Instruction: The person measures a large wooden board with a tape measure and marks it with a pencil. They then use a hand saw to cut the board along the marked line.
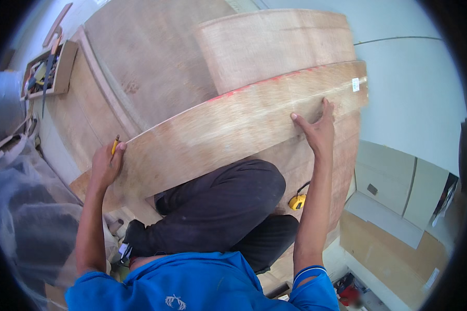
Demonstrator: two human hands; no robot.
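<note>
Plywood [233, 122] in a long, fairly narrow strip lies crosswise in front of you, just beyond your folded legs [218, 202], its right part over a wider pale sheet [280, 46]. Its face is light tan, with grain running lengthwise and a paler, shinier streak through the middle that reaches toward the right end. Red marks dot the far edge, mostly from the middle rightward, and a small white label [355, 84] is stuck near the right end. Both long edges look bowed in this wide view, so you can't judge from here how straight they are.

Your left hand [106, 165] is at the strip's far edge near its left end, closed around a yellow pencil [115, 145] that pokes up beside your thumb; whether those fingers also grip the wood, you can't tell. Your right hand [316, 127] is spread on the right half, thumb and fingertips apart on the face, reaching in over the near edge.

A yellow tape measure [297, 202] sits beside your right forearm. To the far left is a wooden box [62, 72] of tools, a dark-bladed saw [49, 75] lying across it.
</note>
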